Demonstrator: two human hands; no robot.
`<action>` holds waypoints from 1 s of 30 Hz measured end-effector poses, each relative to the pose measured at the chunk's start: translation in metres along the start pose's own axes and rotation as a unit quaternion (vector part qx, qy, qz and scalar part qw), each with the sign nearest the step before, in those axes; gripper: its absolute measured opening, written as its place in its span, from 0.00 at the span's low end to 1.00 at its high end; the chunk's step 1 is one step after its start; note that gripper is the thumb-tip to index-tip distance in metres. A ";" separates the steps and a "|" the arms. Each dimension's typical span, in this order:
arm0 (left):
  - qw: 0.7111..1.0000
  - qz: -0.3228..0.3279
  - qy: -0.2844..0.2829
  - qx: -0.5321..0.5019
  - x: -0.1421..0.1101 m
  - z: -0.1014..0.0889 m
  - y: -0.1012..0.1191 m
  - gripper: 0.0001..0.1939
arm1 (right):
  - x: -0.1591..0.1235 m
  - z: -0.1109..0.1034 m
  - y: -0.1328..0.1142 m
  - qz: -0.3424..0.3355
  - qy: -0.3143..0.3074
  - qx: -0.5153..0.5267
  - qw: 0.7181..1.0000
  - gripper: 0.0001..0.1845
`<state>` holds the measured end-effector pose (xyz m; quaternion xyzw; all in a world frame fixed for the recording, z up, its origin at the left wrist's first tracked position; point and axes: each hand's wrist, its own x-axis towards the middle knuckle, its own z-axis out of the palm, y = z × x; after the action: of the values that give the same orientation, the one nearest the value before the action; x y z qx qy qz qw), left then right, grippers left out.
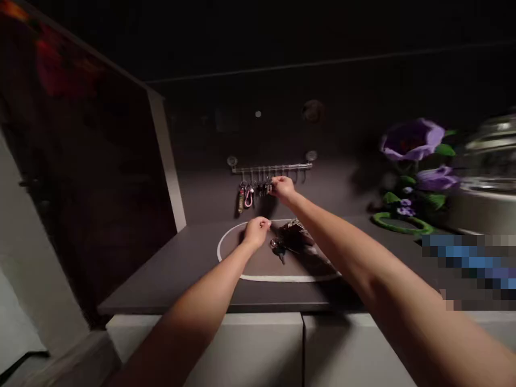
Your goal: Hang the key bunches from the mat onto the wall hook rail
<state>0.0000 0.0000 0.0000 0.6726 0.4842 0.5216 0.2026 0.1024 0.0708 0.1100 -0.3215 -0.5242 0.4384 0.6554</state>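
Observation:
My right hand is raised to a hook rack on the wall, its fingers pinched on a small bunch of keys by the hooks. Whether these keys hang from a hook is too small to tell. To their left, several key rings hang, one with a brownish tag and one with a pink carabiner. Lower down, my left hand hovers by an oval mat, fingertips together; anything between them is hidden. More keys lie on the mat beside a dark, shiny bundle.
The mat lies on a dark countertop above white cabinets. Purple crocheted flowers stand on the right near a blurred metal and glass vessel. A wall edge rises on the left.

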 end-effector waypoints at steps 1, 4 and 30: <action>1.000 0.001 0.000 0.000 0.000 0.000 -0.001 0.08 | 0.000 0.000 0.001 -0.001 0.003 0.000 1.000 0.07; 1.000 0.001 0.000 -0.005 -0.002 0.000 -0.002 0.08 | 0.001 0.001 0.002 0.002 0.016 -0.004 1.000 0.06; 0.997 -0.011 0.007 -0.070 -0.005 -0.001 0.003 0.07 | -0.007 -0.015 0.001 0.038 -0.020 -0.075 0.996 0.06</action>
<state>0.0007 -0.0059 0.0001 0.6478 0.4551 0.5567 0.2516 0.1165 0.0654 0.1030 -0.3807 -0.5564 0.4286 0.6015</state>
